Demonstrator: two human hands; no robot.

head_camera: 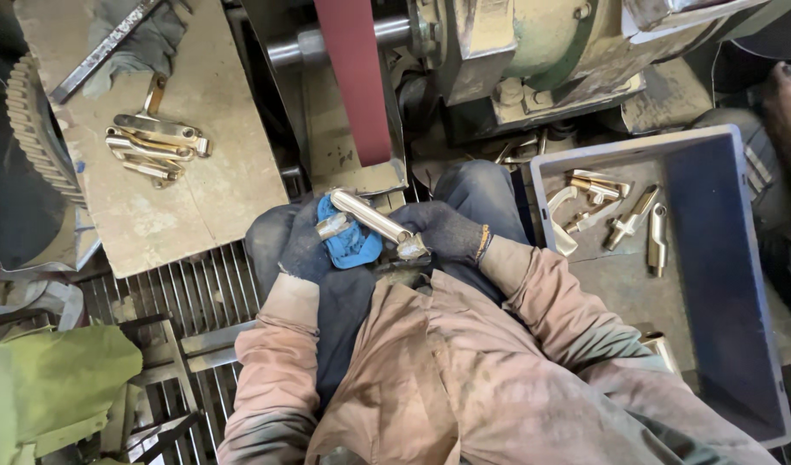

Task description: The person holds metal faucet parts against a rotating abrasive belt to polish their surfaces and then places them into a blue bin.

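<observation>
Two piles framed the job: a finished-looking heap on my left, a bin of waiting parts on my right.

Going left to right, several polished brass fittings [154, 142] lay stacked on the dusty board [197, 198], which I judged to be done work. My left hand [305, 245], gloved, was curled shut around a blue rag [352, 241] and the near end of the metal handle piece [374, 220]; my right hand [443, 232], also gloved, was closed on its other end, just below the red sanding belt [357, 82]. About half a dozen fittings [615, 211] sat in the grey-blue bin [723, 284], seemingly left to do. Underfoot was steel floor grating [197, 293], with a grimy green machine housing [542, 52] ahead.
</observation>
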